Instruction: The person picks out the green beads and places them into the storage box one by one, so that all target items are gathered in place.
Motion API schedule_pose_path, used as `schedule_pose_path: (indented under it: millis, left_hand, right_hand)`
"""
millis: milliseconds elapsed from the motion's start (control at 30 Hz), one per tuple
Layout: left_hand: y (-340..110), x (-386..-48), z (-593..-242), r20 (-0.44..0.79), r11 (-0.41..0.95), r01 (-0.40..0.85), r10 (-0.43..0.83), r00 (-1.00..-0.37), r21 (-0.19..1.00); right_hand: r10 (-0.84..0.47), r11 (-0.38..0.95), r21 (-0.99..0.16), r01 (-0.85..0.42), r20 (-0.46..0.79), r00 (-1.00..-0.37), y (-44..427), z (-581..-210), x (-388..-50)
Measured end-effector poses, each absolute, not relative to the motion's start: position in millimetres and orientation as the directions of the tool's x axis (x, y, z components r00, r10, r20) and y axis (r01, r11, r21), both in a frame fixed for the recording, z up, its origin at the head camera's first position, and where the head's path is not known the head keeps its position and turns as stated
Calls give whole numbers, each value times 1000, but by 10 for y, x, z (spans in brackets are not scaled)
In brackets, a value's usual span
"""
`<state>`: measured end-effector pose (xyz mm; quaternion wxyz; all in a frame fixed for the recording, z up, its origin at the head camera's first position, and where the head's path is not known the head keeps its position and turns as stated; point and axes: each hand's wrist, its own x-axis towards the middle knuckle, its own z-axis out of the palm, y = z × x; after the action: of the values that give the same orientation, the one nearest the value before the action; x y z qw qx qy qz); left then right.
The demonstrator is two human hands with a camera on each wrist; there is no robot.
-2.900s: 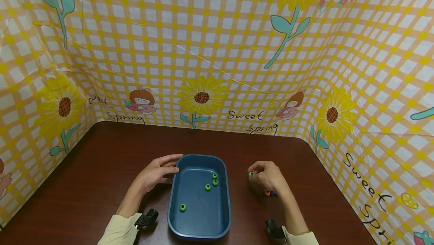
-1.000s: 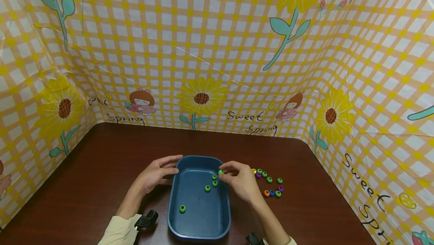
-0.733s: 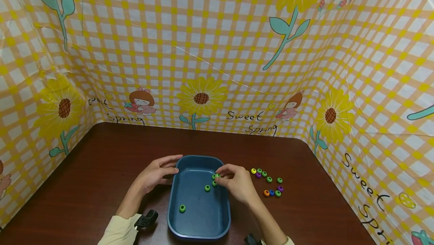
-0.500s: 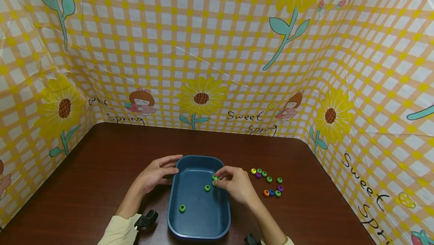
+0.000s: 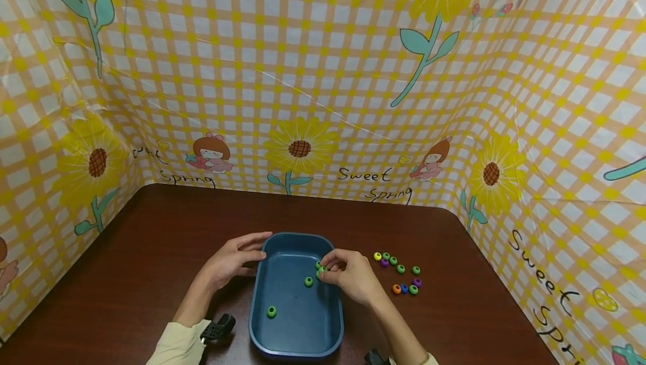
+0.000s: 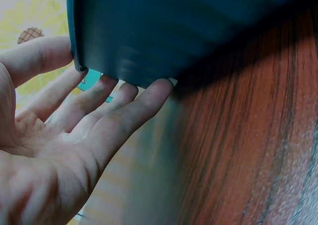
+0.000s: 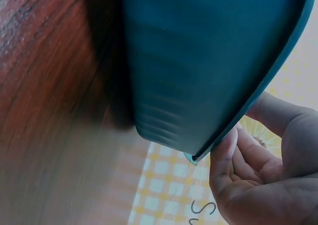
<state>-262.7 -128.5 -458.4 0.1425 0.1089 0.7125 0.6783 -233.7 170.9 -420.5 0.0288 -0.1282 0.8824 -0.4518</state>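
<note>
A blue rectangular tub (image 5: pixel 298 331) stands on the table in the head view, with several green beads (image 5: pixel 309 281) on its floor. My right hand (image 5: pixel 350 275) reaches over the right wall and pinches a green bead (image 5: pixel 322 269) between thumb and index finger, low beside two other beads that the fingers partly hide. At the left wall, my left hand (image 5: pixel 227 261) touches the rim with loosely stretched fingers. The left wrist view has the thumb at the rim and fingertips (image 6: pixel 161 88) at the tub's outside. In the right wrist view the wall hides the pinched bead.
On the table right of the tub lie loose beads: yellow (image 5: pixel 377 256), purple (image 5: pixel 416 282), orange (image 5: pixel 396 289), blue (image 5: pixel 404 289) and several green ones (image 5: pixel 401 269). A checked flowered cloth (image 5: pixel 323 73) walls in the brown table (image 5: pixel 166 230) at the back and sides.
My right hand has carried a green bead from the table on the right over the rim and down into the tub. My left hand has stayed at the left wall.
</note>
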Motion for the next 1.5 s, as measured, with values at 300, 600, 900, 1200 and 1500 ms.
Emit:
schedule_pose_path:
  millis: [300,600,900,1200,1500]
  left_hand:
    - [-1292,-2634,-4600,-55,50,-40,348,-936,998]
    - [-1298,-2640,-4611,-53,49,-39,355,-933,998]
    - [-1298,-2634,-4608,-54,47,-39,356,-933,998]
    - [-1288,-2638,-4598,-51,48,-36,360,-931,998]
    - [-1297,-2640,-4601,-56,49,-41,360,-931,998]
  right_hand:
    - [-258,554,-810,-190,50,-965,1713,-4212,-2347]
    - [-259,559,-807,-193,52,-964,1703,-4196,-2330]
    - [-262,571,-797,-198,52,-964,1709,-4201,-2330]
    - [-280,551,-809,-205,52,-959,1719,-4177,-2311]
    - [-295,518,-836,-180,22,-955,1759,-4134,-2327]
